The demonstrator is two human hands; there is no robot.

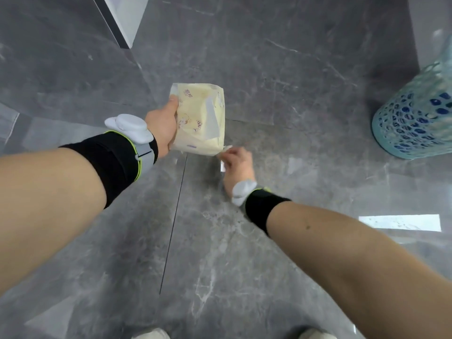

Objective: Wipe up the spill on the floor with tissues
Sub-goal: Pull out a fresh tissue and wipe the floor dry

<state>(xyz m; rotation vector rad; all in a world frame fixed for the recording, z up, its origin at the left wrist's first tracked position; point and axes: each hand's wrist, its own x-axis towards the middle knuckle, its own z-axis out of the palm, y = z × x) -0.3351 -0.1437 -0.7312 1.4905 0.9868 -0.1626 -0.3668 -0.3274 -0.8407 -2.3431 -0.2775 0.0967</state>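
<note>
- The left hand grips a soft pale-yellow tissue pack by its left edge, thumb on the printed face and the other fingers hidden behind the pack; the pack is held up in the air above the floor.
- A loose flap of wrapping stands up at the pack's opening on the right of its face; I cannot make out whether a tissue is poking out there.
- The right hand is just below the pack's lower right corner, curled with the fingertips pinched together. Something thin and white shows at those fingertips, touching the pack's corner, but the hand is blurred and I cannot tell if it is a tissue or a bit of wrapper.
- Both wrists wear black bands with yellow-green trim and a white device strapped on top; the forearms run out of the frame at the bottom and sides.
- The floor is glossy grey marble-look tile with dark grout lines. Bright patches sit on it near the right hand and further right, and they look like light reflections; I cannot pick out the spill with any certainty.
- A teal mesh basket stands on the floor to the right, well apart from the hands, its right side and top cut off by the frame; dark blue shapes show through the mesh, too unclear to name.
- Two pale shoe tips peek in at the bottom edge, mostly cut off.
- A white panel with a dark edge crosses the top left corner, only partly seen.
</note>
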